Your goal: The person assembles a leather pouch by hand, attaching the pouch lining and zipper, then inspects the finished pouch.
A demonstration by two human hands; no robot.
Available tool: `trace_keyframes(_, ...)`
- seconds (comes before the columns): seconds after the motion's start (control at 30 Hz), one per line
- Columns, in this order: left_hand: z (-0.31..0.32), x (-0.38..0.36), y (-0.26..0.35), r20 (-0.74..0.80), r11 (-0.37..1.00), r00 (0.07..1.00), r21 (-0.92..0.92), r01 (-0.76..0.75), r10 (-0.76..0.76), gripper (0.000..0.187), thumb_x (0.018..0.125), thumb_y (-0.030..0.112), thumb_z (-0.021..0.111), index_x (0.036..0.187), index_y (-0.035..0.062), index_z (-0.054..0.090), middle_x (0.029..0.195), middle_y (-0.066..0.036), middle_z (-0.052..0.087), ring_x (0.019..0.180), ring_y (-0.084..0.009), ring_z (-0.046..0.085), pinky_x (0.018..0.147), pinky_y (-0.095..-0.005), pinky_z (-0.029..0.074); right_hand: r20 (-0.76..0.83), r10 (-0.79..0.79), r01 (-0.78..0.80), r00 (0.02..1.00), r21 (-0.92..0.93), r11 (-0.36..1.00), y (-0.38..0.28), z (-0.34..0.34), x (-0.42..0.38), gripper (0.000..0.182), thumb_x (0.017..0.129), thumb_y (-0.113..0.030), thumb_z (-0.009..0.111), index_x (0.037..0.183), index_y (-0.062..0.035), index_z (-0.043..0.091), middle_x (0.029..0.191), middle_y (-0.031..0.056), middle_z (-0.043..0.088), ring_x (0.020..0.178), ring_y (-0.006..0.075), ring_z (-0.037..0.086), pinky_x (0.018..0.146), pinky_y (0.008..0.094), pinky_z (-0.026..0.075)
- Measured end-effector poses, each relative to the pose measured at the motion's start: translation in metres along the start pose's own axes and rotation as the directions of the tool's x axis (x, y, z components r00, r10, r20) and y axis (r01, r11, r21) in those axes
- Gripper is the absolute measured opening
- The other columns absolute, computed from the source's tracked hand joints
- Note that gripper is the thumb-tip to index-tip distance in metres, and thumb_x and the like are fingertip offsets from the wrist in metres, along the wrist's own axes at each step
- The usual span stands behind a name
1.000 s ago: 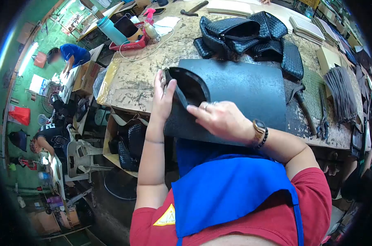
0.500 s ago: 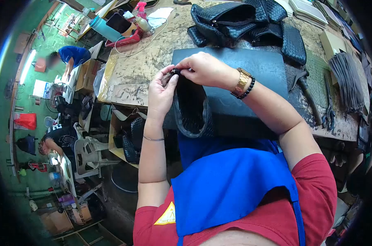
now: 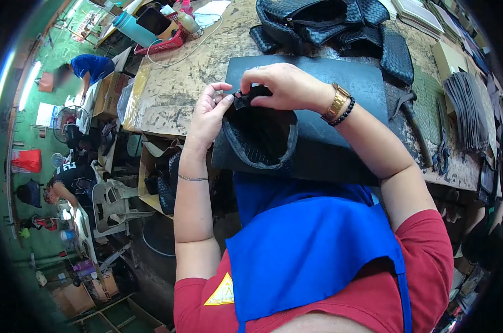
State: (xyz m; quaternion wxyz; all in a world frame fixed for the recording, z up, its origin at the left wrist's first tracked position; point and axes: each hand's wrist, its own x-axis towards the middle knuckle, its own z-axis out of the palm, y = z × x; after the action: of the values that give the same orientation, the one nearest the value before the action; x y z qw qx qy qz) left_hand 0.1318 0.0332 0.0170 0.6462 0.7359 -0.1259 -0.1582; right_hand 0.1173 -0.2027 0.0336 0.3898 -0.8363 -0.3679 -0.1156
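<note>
A black woven pouch [image 3: 289, 145] lies with its mouth gaping toward me, on a flat dark board [image 3: 345, 100] at the table's front edge. At the pouch's far rim, my left hand [image 3: 208, 114] has its thumb against the edge and its fingers curled. My right hand [image 3: 287, 89], with a gold watch and a beaded bracelet at the wrist, pinches the same rim from the other side. A small dark piece with a shiny spot [image 3: 239, 95] shows between the two hands; its kind is hidden by the fingers.
More black woven pouches [image 3: 318, 28] pile up behind the board. To the right lie a hammer [image 3: 418, 130], scissors [image 3: 443, 152] and stacked dark sheets [image 3: 468, 114]. A red basket [image 3: 171, 43] with bottles stands at back left. Two people [image 3: 76, 180] work beyond the table's left side.
The pouch has turned, and its mouth now gapes wider toward me. My left fingers have loosened and lifted a little, while my right hand has curled further over the rim.
</note>
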Motion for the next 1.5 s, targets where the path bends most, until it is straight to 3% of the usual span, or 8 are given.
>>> trace_keyframes(0.33, 0.007, -0.008, 0.017, 0.069, 0.954, 0.989, 0.261, -0.147, 0.133, 0.027, 0.087, -0.005, 0.047, 0.111, 0.0048, 0.055, 0.1, -0.003, 0.058, 0.091, -0.0114, 0.055, 0.089, -0.0235, 0.043, 0.051, -0.141, 0.147, 0.989, -0.175, 0.973, 0.005, 0.006, 0.004, 0.015, 0.085, -0.014, 0.067, 0.1, -0.0103, 0.065, 0.092, 0.0091, 0.066, 0.084, 0.0312, 0.066, 0.075, 0.0396, 0.053)
trace_keyframes(0.53, 0.003, -0.007, 0.018, 0.064, 0.98, 0.997, 0.195, -0.043, 0.031, 0.026, 0.089, -0.005, 0.048, 0.111, 0.0066, 0.053, 0.098, -0.004, 0.058, 0.089, -0.0084, 0.053, 0.083, -0.0225, 0.043, 0.223, -0.263, 0.318, 0.939, -0.268, 0.909, 0.0, 0.001, 0.005, 0.016, 0.087, -0.01, 0.058, 0.102, -0.0077, 0.063, 0.098, 0.01, 0.065, 0.086, 0.0307, 0.067, 0.074, 0.0406, 0.054)
trace_keyframes(0.77, 0.006, -0.007, 0.019, 0.001, 0.989, 1.0, 0.148, -0.02, 0.02, 0.026, 0.085, 0.0, 0.069, 0.106, 0.0066, 0.054, 0.09, -0.003, 0.064, 0.082, -0.0067, 0.058, 0.076, -0.0208, 0.048, 0.334, -0.229, 0.366, 0.914, -0.437, 0.822, -0.006, 0.004, 0.011, 0.012, 0.085, -0.009, 0.057, 0.095, -0.0054, 0.062, 0.097, 0.0101, 0.062, 0.087, 0.0287, 0.067, 0.074, 0.0393, 0.056)
trace_keyframes(0.97, 0.012, -0.002, 0.012, -0.078, 0.994, 0.997, 0.109, -0.011, 0.02, 0.026, 0.082, -0.001, 0.073, 0.097, 0.0073, 0.053, 0.088, -0.003, 0.065, 0.079, -0.0067, 0.061, 0.073, -0.0215, 0.05, 0.353, -0.251, 0.401, 0.901, -0.464, 0.79, -0.003, 0.005, 0.009, 0.011, 0.085, -0.009, 0.059, 0.093, -0.0041, 0.063, 0.099, 0.0096, 0.064, 0.087, 0.0291, 0.067, 0.075, 0.0375, 0.056)
trace_keyframes(1.1, 0.013, 0.0, 0.013, -0.086, 0.968, 0.991, 0.237, -0.084, 0.107, 0.028, 0.081, -0.006, 0.069, 0.096, 0.0086, 0.05, 0.091, -0.002, 0.065, 0.082, -0.0066, 0.061, 0.076, -0.0219, 0.05, 0.17, -0.299, 0.323, 0.939, -0.142, 0.936, 0.011, 0.0, 0.011, 0.013, 0.085, -0.009, 0.066, 0.097, -0.003, 0.062, 0.099, 0.01, 0.07, 0.088, 0.0291, 0.069, 0.077, 0.0356, 0.057)
trace_keyframes(1.2, 0.016, -0.002, 0.019, -0.114, 0.955, 0.986, 0.283, -0.088, 0.124, 0.028, 0.079, -0.005, 0.068, 0.096, 0.0077, 0.05, 0.091, -0.003, 0.066, 0.081, -0.008, 0.062, 0.076, -0.023, 0.051, 0.143, 0.073, -0.095, 0.987, 0.155, 0.983, -0.001, -0.009, 0.011, 0.018, 0.088, -0.016, 0.07, 0.096, -0.0024, 0.063, 0.096, 0.0111, 0.071, 0.086, 0.024, 0.07, 0.076, 0.0348, 0.057)
trace_keyframes(1.43, 0.027, -0.008, 0.027, -0.111, 0.804, 0.948, 0.565, -0.187, 0.298, 0.027, 0.079, -0.001, 0.069, 0.098, 0.0056, 0.052, 0.089, -0.004, 0.065, 0.079, -0.0107, 0.063, 0.076, -0.0259, 0.051, 0.249, 0.238, -0.271, 0.939, 0.111, 0.956, 0.015, 0.002, 0.021, 0.023, 0.084, -0.021, 0.076, 0.095, -0.0009, 0.072, 0.083, 0.0135, 0.073, 0.078, 0.0211, 0.072, 0.073, 0.0319, 0.056)
trace_keyframes(1.5, 0.031, -0.012, 0.023, -0.118, 0.747, 0.924, 0.63, -0.213, 0.363, 0.024, 0.079, 0.001, 0.07, 0.096, 0.0046, 0.053, 0.086, -0.004, 0.065, 0.077, -0.0105, 0.064, 0.072, -0.0272, 0.053, 0.209, 0.197, -0.211, 0.958, 0.045, 0.976, 0.01, 0.003, 0.021, 0.02, 0.081, -0.017, 0.076, 0.093, -0.001, 0.072, 0.081, 0.0139, 0.073, 0.076, 0.0233, 0.072, 0.072, 0.0325, 0.056)
